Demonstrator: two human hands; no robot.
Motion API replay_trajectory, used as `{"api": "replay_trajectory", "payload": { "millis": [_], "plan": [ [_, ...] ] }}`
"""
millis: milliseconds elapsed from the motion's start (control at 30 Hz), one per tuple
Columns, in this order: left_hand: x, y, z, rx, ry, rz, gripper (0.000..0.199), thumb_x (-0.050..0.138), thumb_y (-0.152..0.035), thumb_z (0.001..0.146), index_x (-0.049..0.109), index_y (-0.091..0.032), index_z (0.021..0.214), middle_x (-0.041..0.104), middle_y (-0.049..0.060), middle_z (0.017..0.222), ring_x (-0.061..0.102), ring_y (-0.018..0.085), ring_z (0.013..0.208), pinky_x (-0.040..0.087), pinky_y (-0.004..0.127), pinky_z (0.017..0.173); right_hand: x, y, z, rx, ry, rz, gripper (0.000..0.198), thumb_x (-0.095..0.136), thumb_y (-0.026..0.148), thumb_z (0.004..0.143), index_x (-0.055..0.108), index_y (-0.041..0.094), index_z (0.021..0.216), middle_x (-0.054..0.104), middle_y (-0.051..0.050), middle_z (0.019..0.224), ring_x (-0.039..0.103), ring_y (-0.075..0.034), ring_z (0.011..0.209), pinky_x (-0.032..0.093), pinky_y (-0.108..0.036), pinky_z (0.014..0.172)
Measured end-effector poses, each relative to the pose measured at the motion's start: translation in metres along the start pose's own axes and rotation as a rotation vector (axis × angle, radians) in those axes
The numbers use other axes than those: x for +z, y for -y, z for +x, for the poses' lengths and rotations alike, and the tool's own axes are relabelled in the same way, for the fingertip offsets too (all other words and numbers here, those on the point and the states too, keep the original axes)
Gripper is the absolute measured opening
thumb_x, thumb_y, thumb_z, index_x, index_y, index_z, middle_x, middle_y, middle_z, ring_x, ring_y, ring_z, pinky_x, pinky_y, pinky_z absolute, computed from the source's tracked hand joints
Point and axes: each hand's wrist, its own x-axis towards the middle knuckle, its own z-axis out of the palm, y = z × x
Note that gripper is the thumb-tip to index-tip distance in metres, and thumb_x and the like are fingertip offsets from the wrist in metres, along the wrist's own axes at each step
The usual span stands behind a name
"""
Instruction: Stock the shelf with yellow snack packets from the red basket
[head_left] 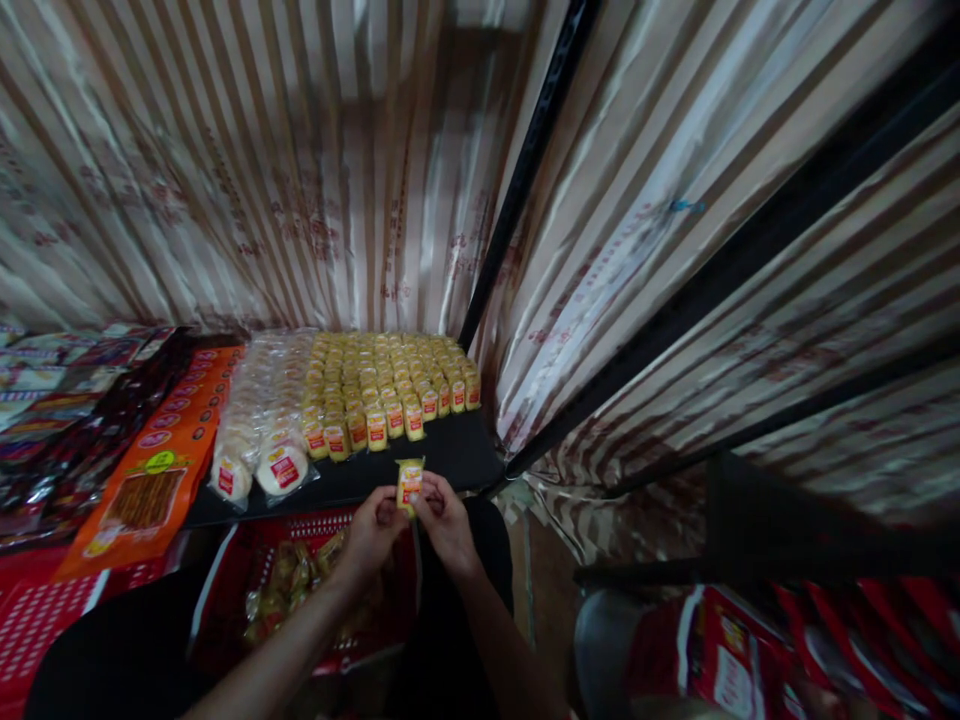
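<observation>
Between my two hands is a small yellow snack pack (pixel 409 482) in clear wrap, upright, its red and white label facing me. My left hand (pixel 375 525) pinches its left edge, while my right hand (pixel 444 525) grips the right side with the thumb over the lower front. Just beyond, on a black shelf (pixel 457 452), stand rows of matching yellow packs (pixel 375 385). Below my left forearm, a red basket (pixel 217 570) holds more yellow packs (pixel 289 585) lying loose.
Left of the rows lie round white packs (pixel 283 468), an orange snack bag (pixel 150 490) and dark packets (pixel 142 400). Striped sheeting (pixel 337 170) hangs behind, crossed by black metal posts (pixel 517 190). Red bags (pixel 739 650) sit at lower right.
</observation>
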Motion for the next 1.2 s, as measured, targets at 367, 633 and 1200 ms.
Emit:
{"api": "replay_trajectory", "payload": {
  "millis": [367,633,1200],
  "plan": [
    [0.041,-0.031,0.052,0.095,0.0,0.546,0.037,0.057,-0.027,0.071,0.06,-0.019,0.107,0.062,0.002,0.088,0.052,0.008,0.058,0.045,0.021,0.061,-0.044,-0.007,0.035,-0.045,-0.051,0.036,0.043,0.065,0.042,0.072,0.061,0.019,0.108,0.067,-0.007,0.104,0.063,-0.022,0.095,0.05,-0.035,0.085],
    [0.074,-0.031,0.091,0.108,-0.067,0.474,0.012,0.054,-0.017,0.075,0.06,-0.014,0.086,0.061,0.0,0.072,0.054,0.008,0.059,0.044,0.019,0.06,-0.052,-0.01,0.065,-0.287,-0.38,-0.412,0.043,0.053,0.037,0.08,0.054,0.017,0.118,0.058,-0.013,0.116,0.054,-0.023,0.105,0.042,-0.043,0.095],
    [0.115,-0.048,0.139,0.125,-0.255,0.745,0.015,0.05,-0.017,0.082,0.062,-0.013,0.09,0.065,0.01,0.091,0.061,0.015,0.08,0.044,0.025,0.073,-0.054,-0.036,0.113,-0.487,-0.406,-0.556,0.042,0.037,0.019,0.081,0.057,0.017,0.118,0.057,-0.012,0.123,0.049,-0.021,0.113,0.039,-0.043,0.098]
  ]
}}
